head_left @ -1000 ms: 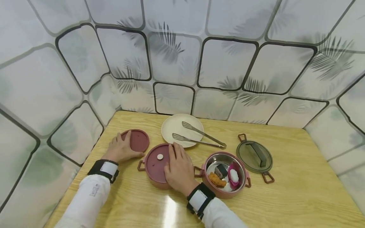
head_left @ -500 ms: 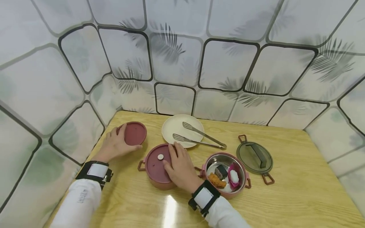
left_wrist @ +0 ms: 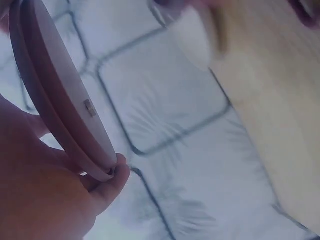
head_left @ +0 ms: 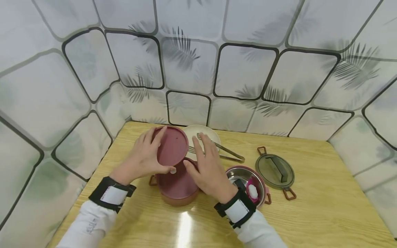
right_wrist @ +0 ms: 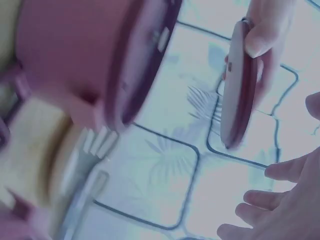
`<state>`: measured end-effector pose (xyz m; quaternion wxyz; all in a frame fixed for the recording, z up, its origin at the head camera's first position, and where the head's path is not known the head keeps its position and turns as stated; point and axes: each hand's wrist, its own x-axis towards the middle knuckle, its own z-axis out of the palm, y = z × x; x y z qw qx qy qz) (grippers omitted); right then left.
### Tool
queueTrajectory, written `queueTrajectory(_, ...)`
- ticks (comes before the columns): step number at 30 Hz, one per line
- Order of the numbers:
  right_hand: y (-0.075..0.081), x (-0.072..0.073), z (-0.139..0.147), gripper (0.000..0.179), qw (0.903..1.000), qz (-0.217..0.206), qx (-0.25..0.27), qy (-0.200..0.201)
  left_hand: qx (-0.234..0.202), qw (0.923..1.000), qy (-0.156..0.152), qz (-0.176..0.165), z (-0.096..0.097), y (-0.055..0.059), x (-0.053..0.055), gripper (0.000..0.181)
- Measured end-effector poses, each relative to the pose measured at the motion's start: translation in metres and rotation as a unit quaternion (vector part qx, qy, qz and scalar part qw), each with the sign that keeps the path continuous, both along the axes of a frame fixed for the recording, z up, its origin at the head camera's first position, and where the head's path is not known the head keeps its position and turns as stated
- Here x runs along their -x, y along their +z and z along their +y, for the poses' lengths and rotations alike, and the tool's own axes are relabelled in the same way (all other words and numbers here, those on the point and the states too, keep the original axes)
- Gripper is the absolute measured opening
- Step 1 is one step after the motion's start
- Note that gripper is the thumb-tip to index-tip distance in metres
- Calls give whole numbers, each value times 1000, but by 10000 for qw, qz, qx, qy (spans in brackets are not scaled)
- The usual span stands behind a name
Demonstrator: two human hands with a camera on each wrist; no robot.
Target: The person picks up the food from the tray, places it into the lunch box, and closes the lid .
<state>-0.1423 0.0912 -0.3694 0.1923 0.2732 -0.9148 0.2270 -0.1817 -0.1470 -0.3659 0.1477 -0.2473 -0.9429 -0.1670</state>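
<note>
My left hand [head_left: 141,158] grips a round maroon lid [head_left: 174,146] by its edge, thumb on the near side and fingers on the far side. The lid is tilted in the air over the far part of a maroon pot [head_left: 178,200]. That pot has a flat maroon cover [head_left: 181,184] with a small white button [head_left: 173,170] on top. My right hand [head_left: 211,168] hovers at the pot's right side, fingers spread and holding nothing. In the right wrist view, the held lid [right_wrist: 235,90] shows edge-on, apart from the pot [right_wrist: 65,50] and from my right fingertips.
Behind the pot, metal tongs [head_left: 229,151] lie across a cream plate [head_left: 189,132]. At the right stands an open steel-lined pot [head_left: 263,193] with sushi-like food pieces inside, partly hidden by my right wrist. A dark lid with a bar handle [head_left: 280,168] lies beyond it.
My left hand has lifted the round lid off the table at the left and carried it right, over the pot. My right hand has come off the pot's cover and moved slightly right.
</note>
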Motion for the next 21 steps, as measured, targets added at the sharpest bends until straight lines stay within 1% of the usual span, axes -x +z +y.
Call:
queueTrajectory(3, 6, -1, 4, 71, 9987, 329, -356, -160, 43, 9988, -461, 188, 26, 9, -10, 128)
queueTrajectory(5, 8, -2, 8, 72, 9966, 517, -588, -268, 71, 9968, -740, 303, 43, 12, -15, 129)
queueTrajectory(8, 8, -7, 14, 72, 9932, 647, -874, -410, 80, 9930, -1104, 414, 64, 12, -22, 130)
queueTrajectory(10, 6, -12, 18, 72, 9914, 634, -1026, -516, 38, 9902, -1322, 455, 75, 10, -24, 129)
queueTrajectory(11, 6, -15, 21, 71, 9904, 607, -1103, -572, 10, 9889, -1409, 470, 80, 8, -25, 129)
queueTrajectory(16, 0, -26, 32, 67, 9875, 437, -1293, -787, -115, 9851, -1697, 234, 97, 1, -31, 125)
queueTrajectory(18, -2, -28, 38, 66, 9879, 390, -1260, -813, -170, 9839, -1773, 157, 104, -1, -33, 124)
queueTrajectory(21, -6, -32, 49, 65, 9901, 371, -1034, -877, -279, 9811, -1911, 122, 115, -4, -35, 124)
